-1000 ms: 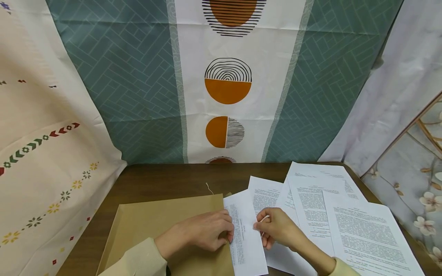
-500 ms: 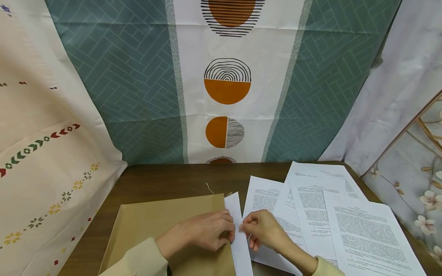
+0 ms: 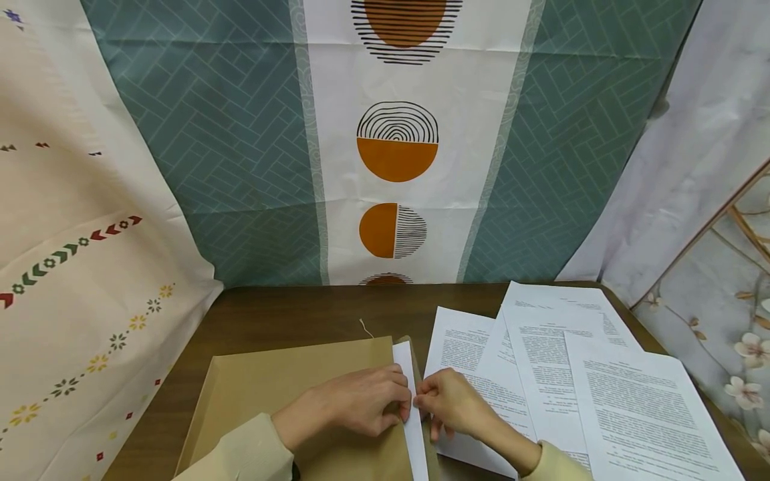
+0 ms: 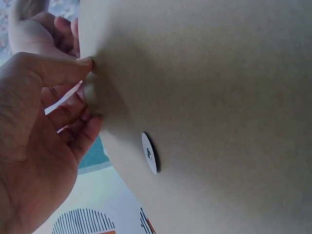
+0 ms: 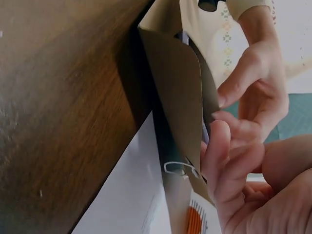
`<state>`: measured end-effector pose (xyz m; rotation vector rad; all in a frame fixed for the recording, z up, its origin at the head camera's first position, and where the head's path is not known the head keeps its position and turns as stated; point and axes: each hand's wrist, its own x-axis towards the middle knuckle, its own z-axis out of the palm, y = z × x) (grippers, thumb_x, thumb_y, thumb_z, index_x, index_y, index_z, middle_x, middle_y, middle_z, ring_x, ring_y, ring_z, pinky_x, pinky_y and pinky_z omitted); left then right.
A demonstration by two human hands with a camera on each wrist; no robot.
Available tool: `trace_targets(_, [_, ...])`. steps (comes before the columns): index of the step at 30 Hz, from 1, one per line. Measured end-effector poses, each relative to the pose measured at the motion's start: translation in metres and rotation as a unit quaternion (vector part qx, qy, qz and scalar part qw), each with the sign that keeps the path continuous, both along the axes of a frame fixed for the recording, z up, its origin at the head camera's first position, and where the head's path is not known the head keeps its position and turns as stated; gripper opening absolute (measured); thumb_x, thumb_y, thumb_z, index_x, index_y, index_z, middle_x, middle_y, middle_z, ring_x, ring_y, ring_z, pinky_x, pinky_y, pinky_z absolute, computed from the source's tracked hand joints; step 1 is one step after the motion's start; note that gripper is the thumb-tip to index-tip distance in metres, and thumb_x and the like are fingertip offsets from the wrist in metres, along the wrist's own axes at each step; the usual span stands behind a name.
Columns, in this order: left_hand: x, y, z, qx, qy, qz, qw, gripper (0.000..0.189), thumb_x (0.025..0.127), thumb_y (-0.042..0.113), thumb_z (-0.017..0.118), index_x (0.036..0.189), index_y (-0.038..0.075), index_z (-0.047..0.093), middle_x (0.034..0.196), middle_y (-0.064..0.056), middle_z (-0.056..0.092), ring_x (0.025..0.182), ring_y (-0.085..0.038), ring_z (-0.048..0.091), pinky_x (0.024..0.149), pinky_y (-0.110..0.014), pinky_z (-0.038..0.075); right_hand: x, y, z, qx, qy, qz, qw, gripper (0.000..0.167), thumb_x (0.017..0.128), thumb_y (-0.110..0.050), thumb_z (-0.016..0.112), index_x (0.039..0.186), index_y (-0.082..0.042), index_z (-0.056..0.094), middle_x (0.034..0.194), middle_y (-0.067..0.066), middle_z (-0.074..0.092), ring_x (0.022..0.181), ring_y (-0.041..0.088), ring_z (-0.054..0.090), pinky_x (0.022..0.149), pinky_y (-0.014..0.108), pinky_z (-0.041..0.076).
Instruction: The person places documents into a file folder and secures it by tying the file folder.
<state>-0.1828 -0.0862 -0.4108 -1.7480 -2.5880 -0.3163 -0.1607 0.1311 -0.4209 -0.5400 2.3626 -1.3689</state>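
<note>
A brown paper document envelope (image 3: 295,364) lies in front of me, its mouth facing right. My left hand (image 3: 367,401) pinches the upper panel at that mouth, thumb on one face and fingers on the other. A round white button (image 4: 150,153) sits on the panel near these fingers. Only a narrow strip of a white sheet of paper (image 3: 404,357) sticks out of the mouth. My right hand (image 3: 452,402) pinches at the sheet's outer edge, right beside the left fingertips; the rest of the sheet is hidden inside. A thin white string (image 5: 174,168) loops at the envelope's edge.
Several printed sheets (image 3: 650,401) overlap on the right side of the dark wooden table (image 3: 271,314). One of them (image 3: 463,341) reaches close to the envelope's mouth. Patterned cloths (image 3: 252,167) hang behind the table and at both sides.
My right hand has moved left, sliding the sheet into the envelope until only a strip shows. The envelope's lower edge now shows beyond the sheet. The left hand has stayed put.
</note>
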Motion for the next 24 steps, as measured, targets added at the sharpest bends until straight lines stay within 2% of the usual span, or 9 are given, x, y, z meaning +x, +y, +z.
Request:
trace_targets(5, [0.000, 0.001, 0.000, 0.001, 0.006, -0.004, 1.0000, 0.018, 0.083, 0.010, 0.078, 0.086, 0.025, 0.068, 0.090, 0.015, 0.059, 0.096, -0.002, 0.052, 0.089, -0.010, 0.039, -0.008, -0.002, -0.007, 0.012, 0.025, 0.015, 0.9995, 0.022, 0.094, -0.001, 0.064, 0.072, -0.004, 0.068, 0.064, 0.003, 0.067, 0.040, 0.007, 0.058, 0.038, 0.017, 0.033])
trace_targets(9, [0.000, 0.002, -0.001, 0.006, 0.008, -0.003, 0.9999, 0.017, 0.084, 0.011, 0.078, 0.088, 0.025, 0.069, 0.092, 0.016, 0.060, 0.098, -0.002, 0.053, 0.090, -0.010, 0.039, -0.013, -0.005, -0.012, 0.016, 0.041, 0.027, 0.9987, 0.024, 0.092, 0.002, 0.062, 0.071, -0.005, 0.071, 0.062, 0.002, 0.068, 0.039, 0.005, 0.055, 0.040, 0.017, 0.033])
trace_targets(16, [0.001, 0.002, -0.002, 0.012, 0.012, -0.006, 0.9998, 0.017, 0.083, 0.011, 0.078, 0.089, 0.025, 0.070, 0.092, 0.019, 0.062, 0.094, -0.001, 0.051, 0.086, -0.008, 0.038, -0.018, -0.011, -0.017, 0.016, 0.025, 0.022, 0.9993, 0.022, 0.091, 0.001, 0.062, 0.074, -0.009, 0.072, 0.062, 0.003, 0.068, 0.039, 0.004, 0.052, 0.041, 0.017, 0.035])
trace_targets(24, [0.001, 0.003, -0.001, 0.012, 0.015, -0.010, 0.9998, 0.018, 0.082, 0.011, 0.079, 0.087, 0.025, 0.069, 0.087, 0.018, 0.060, 0.093, -0.002, 0.050, 0.085, -0.009, 0.037, -0.019, -0.016, -0.022, 0.036, 0.043, 0.016, 0.9983, 0.024, 0.088, 0.005, 0.060, 0.072, -0.010, 0.070, 0.058, 0.001, 0.066, 0.039, 0.006, 0.056, 0.039, 0.016, 0.036])
